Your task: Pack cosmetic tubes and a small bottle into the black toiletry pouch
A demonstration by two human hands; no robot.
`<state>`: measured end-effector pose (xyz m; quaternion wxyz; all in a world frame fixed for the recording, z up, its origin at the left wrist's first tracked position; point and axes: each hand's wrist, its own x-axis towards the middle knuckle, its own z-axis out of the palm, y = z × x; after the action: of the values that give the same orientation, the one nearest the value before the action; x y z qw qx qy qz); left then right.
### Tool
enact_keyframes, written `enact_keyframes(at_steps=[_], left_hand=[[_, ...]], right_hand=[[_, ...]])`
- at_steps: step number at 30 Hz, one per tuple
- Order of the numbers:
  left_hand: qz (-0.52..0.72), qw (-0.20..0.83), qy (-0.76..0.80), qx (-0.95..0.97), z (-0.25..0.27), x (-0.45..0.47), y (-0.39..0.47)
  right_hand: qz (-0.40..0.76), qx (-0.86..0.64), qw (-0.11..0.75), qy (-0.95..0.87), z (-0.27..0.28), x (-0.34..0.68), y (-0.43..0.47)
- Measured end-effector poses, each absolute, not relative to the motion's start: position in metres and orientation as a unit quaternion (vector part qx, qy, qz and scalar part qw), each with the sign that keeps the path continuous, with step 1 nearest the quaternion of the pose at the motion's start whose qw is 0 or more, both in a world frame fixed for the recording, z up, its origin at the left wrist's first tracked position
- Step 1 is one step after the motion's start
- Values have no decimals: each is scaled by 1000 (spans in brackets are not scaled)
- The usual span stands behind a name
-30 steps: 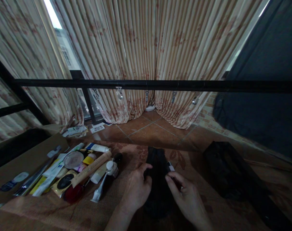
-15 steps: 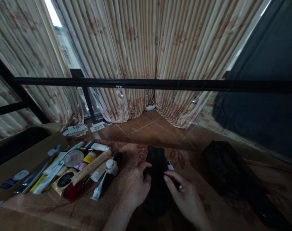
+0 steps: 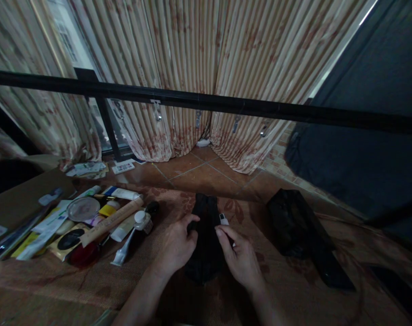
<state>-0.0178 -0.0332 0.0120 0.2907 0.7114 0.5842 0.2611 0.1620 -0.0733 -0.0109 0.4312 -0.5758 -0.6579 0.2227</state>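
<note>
A narrow black fabric item (image 3: 205, 240), perhaps a pouch, lies lengthwise on the patterned cloth between my hands. It is too dark to make out its details. My left hand (image 3: 180, 242) is at its left edge, the thumb and forefinger closed on the black fabric. Along the opposite edge, my right hand (image 3: 238, 253) pinches the fabric between thumb and fingers. A small white piece with a dark end (image 3: 223, 219) shows just beyond the right fingers; whether they touch it I cannot tell.
Tubes, bottles and cosmetics (image 3: 100, 219) lie piled on the left, with a cardboard box (image 3: 32, 188) behind them. On the right stands a black bag (image 3: 296, 222) with a strap. A dark metal bar (image 3: 179, 97) crosses in front of striped curtains (image 3: 185, 50).
The view has turned slightly right and down, so everything sits further left and higher. My hands stay at the two edges of the black fabric item; it appears a little more spread out.
</note>
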Motion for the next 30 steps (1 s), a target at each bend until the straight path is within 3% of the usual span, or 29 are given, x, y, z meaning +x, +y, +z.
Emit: enact_keyframes(at_steps=[30], left_hand=[[280,301,583,701,13,-16,-34]], right_hand=[[200,-599,420,-651,-13,160,-71]])
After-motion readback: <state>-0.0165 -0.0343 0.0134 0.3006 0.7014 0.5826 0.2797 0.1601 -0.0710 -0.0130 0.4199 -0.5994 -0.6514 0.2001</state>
